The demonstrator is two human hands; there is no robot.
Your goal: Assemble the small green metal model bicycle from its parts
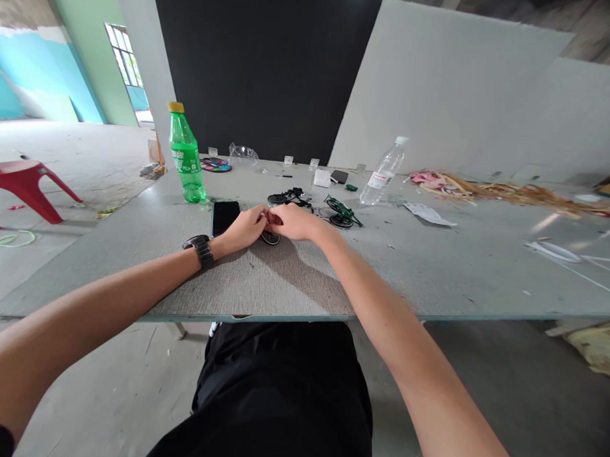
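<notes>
Both the left hand [248, 228] and the right hand [296, 221] meet near the centre of the frame, fingers drawn in narrow around a small spoked wheel [270, 238]. Its lower rim shows beneath them, just above the worktop [464, 267]; how each hand grips it is hidden. A black watch [203, 251] circles the left wrist. Just beside that hand, left of centre, lies a dark phone [226, 216]. Behind the right hand sits a black model bicycle [287, 198], with a green model bicycle [343, 212] to its right. A green bottle [186, 161] stands upper left of the hands, a clear bottle [383, 174] upper right, near a sheet of paper [428, 214].
</notes>
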